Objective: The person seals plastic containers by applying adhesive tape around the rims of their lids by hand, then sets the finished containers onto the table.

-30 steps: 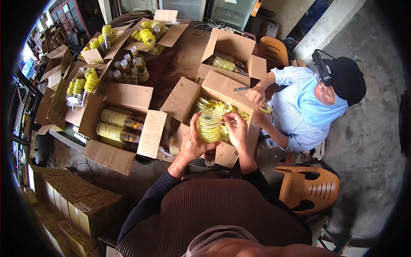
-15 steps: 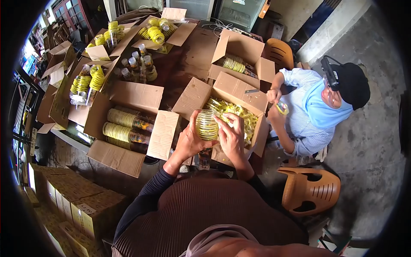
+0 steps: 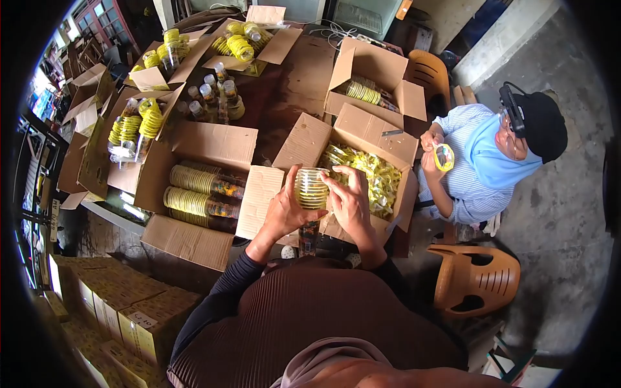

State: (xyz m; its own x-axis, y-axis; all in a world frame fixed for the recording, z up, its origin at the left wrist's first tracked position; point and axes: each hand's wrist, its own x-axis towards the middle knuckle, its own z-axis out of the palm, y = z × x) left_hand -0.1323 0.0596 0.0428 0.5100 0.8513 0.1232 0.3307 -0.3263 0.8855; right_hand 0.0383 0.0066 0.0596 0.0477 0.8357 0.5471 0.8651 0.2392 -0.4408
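Observation:
Upright in front of my chest stands a stack of nested clear plastic cups (image 3: 312,189) with yellowish rims and a dark printed lower part. My left hand (image 3: 284,212) is wrapped round its left side, thumb across the front. On the right side, my right hand (image 3: 351,204) has its thumb and bent fingers against the rims. Just beyond sits an open cardboard box (image 3: 303,141) filled with yellow and clear plastic strips (image 3: 365,174). To the left, another open box (image 3: 210,143) holds several similar cup stacks (image 3: 200,178) lying on their sides.
A person (image 3: 482,149) at the right holds a yellow-rimmed ring (image 3: 444,157). A blade-like tool (image 3: 392,132) lies on the box flap. More cup stacks fill a far box (image 3: 372,61). Printed cups (image 3: 210,90) stand on the table. An orange chair (image 3: 479,278) is at lower right.
The view has shifted slightly, so boxes appear further right and lower. My right fingers have moved a little along the rims. The other person's ring has turned its opening toward me.

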